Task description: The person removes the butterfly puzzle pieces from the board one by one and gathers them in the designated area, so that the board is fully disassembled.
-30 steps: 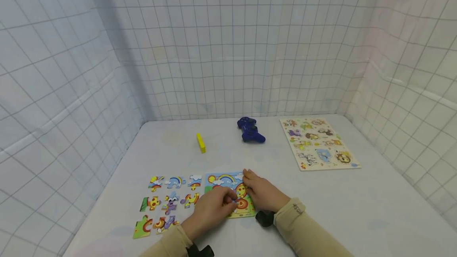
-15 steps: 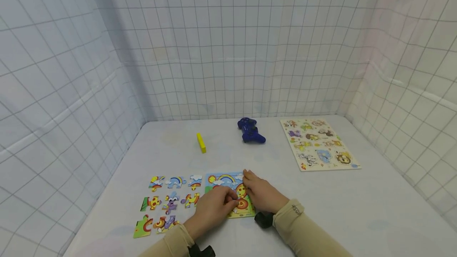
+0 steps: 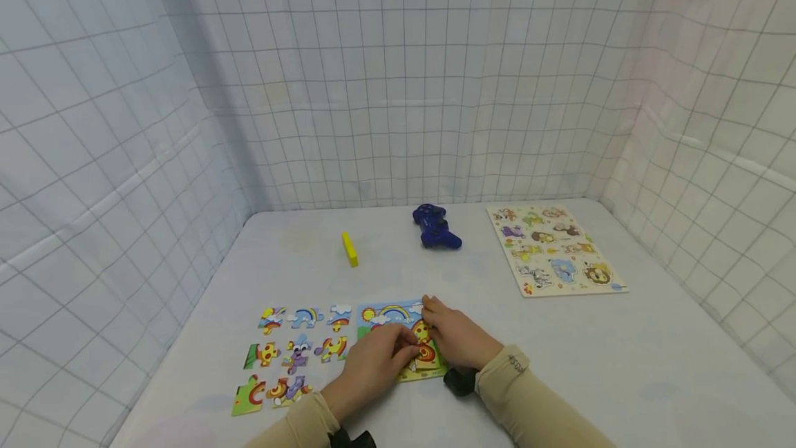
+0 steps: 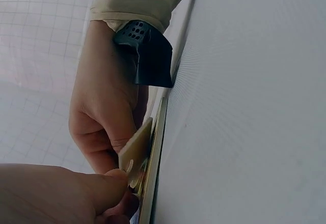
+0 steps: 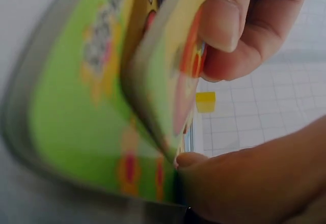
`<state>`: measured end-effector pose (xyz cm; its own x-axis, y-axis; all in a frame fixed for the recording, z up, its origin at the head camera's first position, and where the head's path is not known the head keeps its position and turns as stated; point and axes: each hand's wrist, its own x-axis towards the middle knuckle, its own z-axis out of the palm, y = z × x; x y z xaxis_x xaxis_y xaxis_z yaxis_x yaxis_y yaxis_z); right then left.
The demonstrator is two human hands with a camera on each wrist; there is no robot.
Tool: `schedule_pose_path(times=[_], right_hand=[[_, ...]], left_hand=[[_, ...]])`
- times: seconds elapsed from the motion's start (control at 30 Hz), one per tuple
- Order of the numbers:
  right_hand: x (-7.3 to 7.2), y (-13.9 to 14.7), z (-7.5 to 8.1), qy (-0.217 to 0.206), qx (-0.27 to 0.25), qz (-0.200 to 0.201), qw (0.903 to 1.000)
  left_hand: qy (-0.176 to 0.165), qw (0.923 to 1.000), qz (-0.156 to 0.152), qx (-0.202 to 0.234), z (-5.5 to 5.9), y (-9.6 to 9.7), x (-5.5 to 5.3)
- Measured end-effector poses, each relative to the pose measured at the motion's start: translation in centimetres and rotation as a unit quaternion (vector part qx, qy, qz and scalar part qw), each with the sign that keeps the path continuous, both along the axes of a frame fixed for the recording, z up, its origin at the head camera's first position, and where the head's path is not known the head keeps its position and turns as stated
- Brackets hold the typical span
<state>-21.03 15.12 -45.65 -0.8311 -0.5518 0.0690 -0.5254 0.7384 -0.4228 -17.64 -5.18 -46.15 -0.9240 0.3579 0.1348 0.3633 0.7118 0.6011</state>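
My left hand (image 3: 372, 361) pinches a square-edged jigsaw piece (image 3: 426, 352) with an orange swirl between thumb and fingers. In the right wrist view the piece (image 5: 162, 74) stands tilted, one edge raised off the green-bordered puzzle board (image 5: 61, 117). Along the board's right side, my right hand (image 3: 461, 339) grips its edge, the thumb close to the piece's corner. The board (image 3: 423, 375) lies flat, with a sun and rainbow picture at its top. My left hand hides much of its middle and lower left.
Left of the board lie several loose jigsaw pieces (image 3: 298, 353) in rows. Behind are a yellow block (image 3: 350, 249) and a blue game controller (image 3: 437, 227). An animal picture board (image 3: 560, 252) lies at the back right. Grid-patterned white sheets (image 3: 385, 88) wall the table on three sides.
The swirl piece has lifted and tilted slightly in my left fingers, which have shifted a little to the right. My right hand stays at the board's edge.
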Motion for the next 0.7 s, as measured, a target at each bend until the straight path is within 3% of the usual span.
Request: schedule_pose_path(times=[0.7], right_hand=[[0.06, -0.04, 0.16, -0.006, -0.001, -0.008, 0.9999]], left_hand=[[-0.027, 0.9983, -0.006, 0.052, 0.23, 0.03, -0.07]])
